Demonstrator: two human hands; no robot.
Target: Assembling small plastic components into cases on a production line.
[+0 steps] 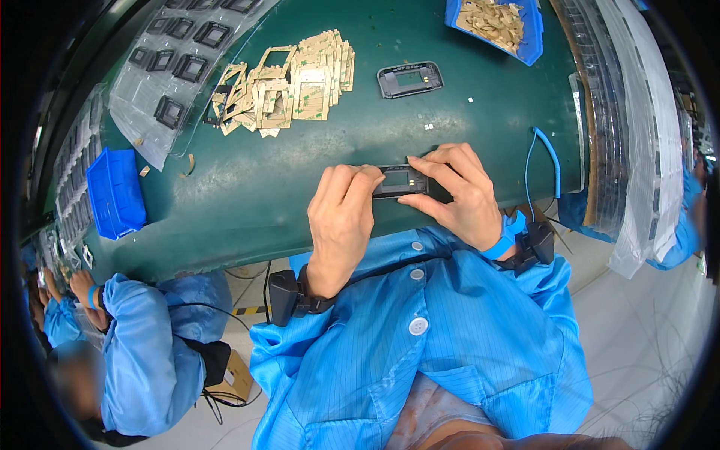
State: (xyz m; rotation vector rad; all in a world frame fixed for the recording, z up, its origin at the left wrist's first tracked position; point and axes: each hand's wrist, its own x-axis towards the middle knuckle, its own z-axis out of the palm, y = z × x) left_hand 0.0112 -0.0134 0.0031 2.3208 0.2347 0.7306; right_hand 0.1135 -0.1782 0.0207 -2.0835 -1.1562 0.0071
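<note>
head view: the left hand (345,199) had its fingers bent close together, their tips set on the left end of a black frame (396,181). the right hand (459,184) held the other end, thumb along the near edge and index finger along the far edge, the gap between them narrow and filled by the part. the frame was held near the front edge of the green table (262,191), window facing up.

containers: a blue bin (533,36), at the far right, held a heap of small tan pieces (491,22). a second blue bin (116,196) stood at the left (contents, if any, could not be made out from this angle). a clear tray (139,112), upper left, carried black square parts (192,67), several in separate pockets. at the right, clear trays (637,150) were stacked along the table side; their contents were unclear.

loose on the table: a pile of tan cut-out sheets (311,82), overlapping, beyond the left hand; a similar black frame (410,79) lay well apart from the held one, farther back.
</note>
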